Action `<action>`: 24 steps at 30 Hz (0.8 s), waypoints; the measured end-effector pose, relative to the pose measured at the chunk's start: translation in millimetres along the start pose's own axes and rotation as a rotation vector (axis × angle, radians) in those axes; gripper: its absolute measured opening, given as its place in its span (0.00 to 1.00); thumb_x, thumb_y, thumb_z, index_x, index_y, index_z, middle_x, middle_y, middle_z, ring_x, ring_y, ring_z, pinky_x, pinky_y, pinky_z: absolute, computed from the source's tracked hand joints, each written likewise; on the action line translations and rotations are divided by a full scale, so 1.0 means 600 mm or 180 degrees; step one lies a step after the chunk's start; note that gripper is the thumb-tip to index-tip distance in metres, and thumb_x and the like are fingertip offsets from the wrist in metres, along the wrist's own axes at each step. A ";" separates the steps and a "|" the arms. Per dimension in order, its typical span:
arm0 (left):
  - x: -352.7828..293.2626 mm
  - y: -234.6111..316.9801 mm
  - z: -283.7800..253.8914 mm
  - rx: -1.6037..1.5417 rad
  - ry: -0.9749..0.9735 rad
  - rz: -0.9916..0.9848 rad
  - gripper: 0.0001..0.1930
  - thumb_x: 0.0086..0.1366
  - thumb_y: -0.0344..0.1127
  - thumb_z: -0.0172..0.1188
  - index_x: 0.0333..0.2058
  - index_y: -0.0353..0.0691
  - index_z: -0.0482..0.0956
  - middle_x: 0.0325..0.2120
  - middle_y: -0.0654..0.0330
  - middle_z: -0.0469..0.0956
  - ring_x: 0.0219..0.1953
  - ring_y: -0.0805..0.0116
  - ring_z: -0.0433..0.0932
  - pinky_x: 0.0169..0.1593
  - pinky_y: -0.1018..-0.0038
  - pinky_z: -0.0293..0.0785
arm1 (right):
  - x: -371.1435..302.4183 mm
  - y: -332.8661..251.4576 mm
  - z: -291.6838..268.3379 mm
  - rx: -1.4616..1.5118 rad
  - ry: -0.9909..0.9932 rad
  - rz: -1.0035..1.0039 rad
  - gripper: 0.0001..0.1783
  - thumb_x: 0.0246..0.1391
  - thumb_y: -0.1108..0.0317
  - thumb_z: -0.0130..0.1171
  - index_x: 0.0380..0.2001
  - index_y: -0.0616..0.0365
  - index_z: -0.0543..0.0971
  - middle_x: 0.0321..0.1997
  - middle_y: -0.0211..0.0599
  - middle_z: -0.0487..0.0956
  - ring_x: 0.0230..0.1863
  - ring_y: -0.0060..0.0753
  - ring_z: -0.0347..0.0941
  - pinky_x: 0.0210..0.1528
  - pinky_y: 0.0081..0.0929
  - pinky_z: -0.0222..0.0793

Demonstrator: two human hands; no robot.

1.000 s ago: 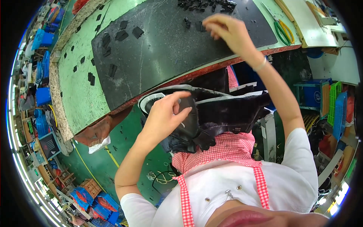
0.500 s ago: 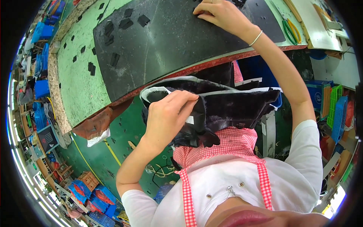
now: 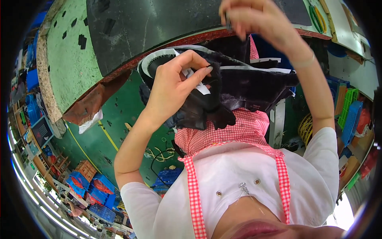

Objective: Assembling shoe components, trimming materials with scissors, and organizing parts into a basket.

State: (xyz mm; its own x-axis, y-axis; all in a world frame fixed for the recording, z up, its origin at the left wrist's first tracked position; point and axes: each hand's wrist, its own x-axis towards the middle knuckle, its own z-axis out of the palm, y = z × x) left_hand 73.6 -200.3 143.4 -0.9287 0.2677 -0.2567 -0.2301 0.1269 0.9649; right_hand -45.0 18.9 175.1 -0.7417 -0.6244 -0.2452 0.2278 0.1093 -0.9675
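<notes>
Pinching a small dark piece (image 3: pixel 229 24), the right hand (image 3: pixel 254 22) is hovering just above and right of the black shoe upper (image 3: pixel 223 89), which the left hand (image 3: pixel 175 85) is gripping below the table edge (image 3: pixel 131 65).

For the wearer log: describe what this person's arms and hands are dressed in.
Both hands, left hand and right hand, are bare, without gloves. The forearms are uncovered; short white sleeves end near the upper arms. A thin pale bangle circles the right wrist. No rings or watch can be made out.
</notes>
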 end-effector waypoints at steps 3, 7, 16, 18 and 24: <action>0.006 -0.002 0.001 0.0037 -0.0038 0.0046 0.06 0.60 0.30 0.60 0.33 0.34 0.75 0.26 0.63 0.80 0.29 0.81 0.77 0.27 0.84 0.66 | -0.047 0.054 0.044 0.0499 -0.0317 0.0339 0.11 0.55 0.66 0.58 0.38 0.62 0.80 0.28 0.28 0.78 0.26 0.15 0.72 0.28 0.15 0.72; 0.003 -0.002 0.006 -0.0009 0.0005 0.0053 0.06 0.60 0.30 0.60 0.32 0.35 0.75 0.25 0.64 0.80 0.28 0.82 0.76 0.26 0.84 0.64 | -0.070 0.082 0.066 0.0634 -0.0229 0.0385 0.11 0.56 0.67 0.57 0.38 0.62 0.79 0.31 0.29 0.77 0.27 0.16 0.72 0.27 0.15 0.72; 0.004 -0.013 0.010 0.0168 -0.0123 -0.0115 0.06 0.60 0.30 0.60 0.32 0.34 0.75 0.24 0.62 0.79 0.30 0.78 0.79 0.31 0.83 0.69 | -0.085 0.159 0.069 0.0717 -0.0106 0.0461 0.09 0.60 0.70 0.50 0.40 0.62 0.75 0.35 0.30 0.76 0.34 0.17 0.72 0.39 0.16 0.71; 0.006 -0.012 0.008 0.0144 -0.0107 -0.0197 0.05 0.59 0.29 0.60 0.32 0.35 0.75 0.25 0.62 0.80 0.30 0.78 0.79 0.31 0.83 0.69 | -0.100 0.172 0.061 0.0595 0.0101 0.0332 0.09 0.59 0.69 0.51 0.39 0.62 0.75 0.35 0.33 0.77 0.32 0.17 0.74 0.35 0.15 0.72; 0.007 -0.013 0.000 -0.0201 -0.0121 -0.0147 0.05 0.63 0.27 0.57 0.34 0.30 0.73 0.28 0.60 0.78 0.31 0.78 0.77 0.36 0.80 0.78 | -0.186 0.106 0.051 0.0143 -0.0802 0.1159 0.09 0.57 0.71 0.50 0.36 0.64 0.78 0.29 0.37 0.80 0.30 0.23 0.79 0.32 0.18 0.75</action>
State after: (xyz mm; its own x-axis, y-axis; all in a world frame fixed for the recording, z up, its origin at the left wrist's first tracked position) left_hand 71.8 -200.1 134.6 -0.9051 0.2993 -0.3019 -0.2915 0.0797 0.9532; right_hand 71.3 72.0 142.7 -0.4324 -0.7210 -0.5414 0.4770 0.3267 -0.8159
